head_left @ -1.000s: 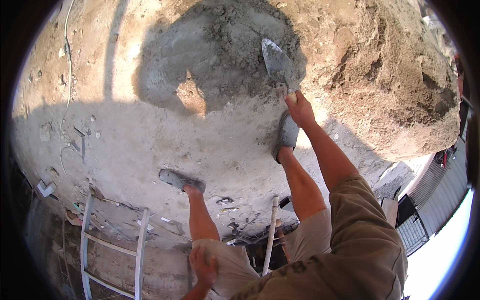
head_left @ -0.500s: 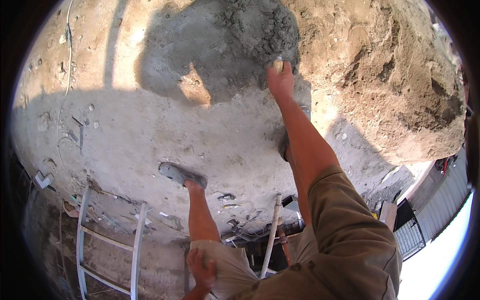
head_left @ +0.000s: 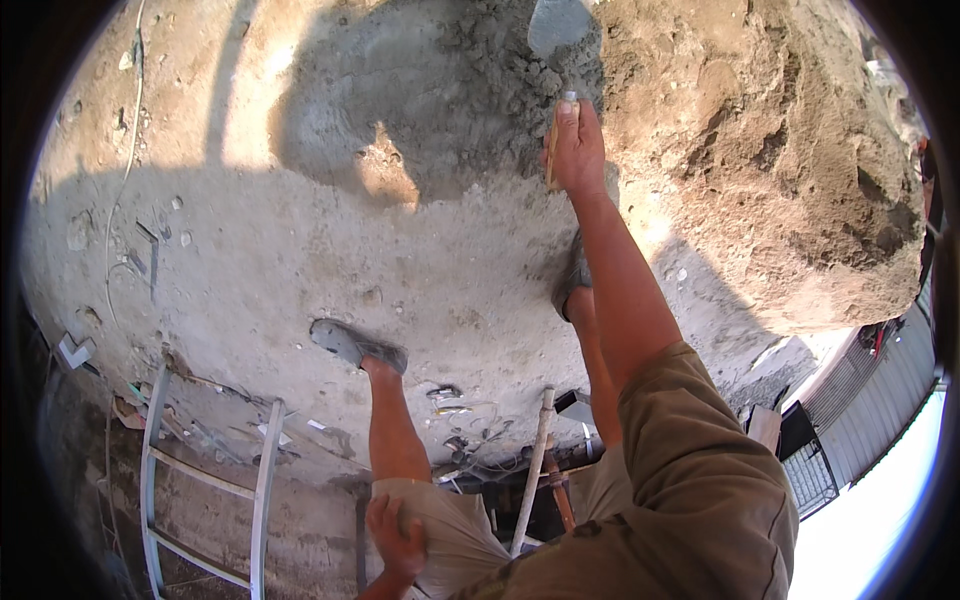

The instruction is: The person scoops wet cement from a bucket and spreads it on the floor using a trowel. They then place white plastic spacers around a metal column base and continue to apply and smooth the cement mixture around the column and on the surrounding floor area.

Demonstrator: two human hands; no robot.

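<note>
Over rough grey mortar [head_left: 455, 90], the flat grey metal trowel [head_left: 558, 27], likely stiff yet light, is clasped firmly in the bare right hand [head_left: 581, 150] by its pale wooden handle [head_left: 553, 166], surely best held there.

Our right arm [head_left: 630, 275] reaches forward, nearly straight, passing above our right leg [head_left: 598, 395]. The right hand [head_left: 577, 145] is curled in a grip, its thumb pointing away from us. Our left hand [head_left: 398, 537] lies, fingers slightly bent, on our left thigh [head_left: 455, 540]. Our right foot [head_left: 573, 278] is farther forward; our left foot [head_left: 352, 345], well apart, points outward.
</note>
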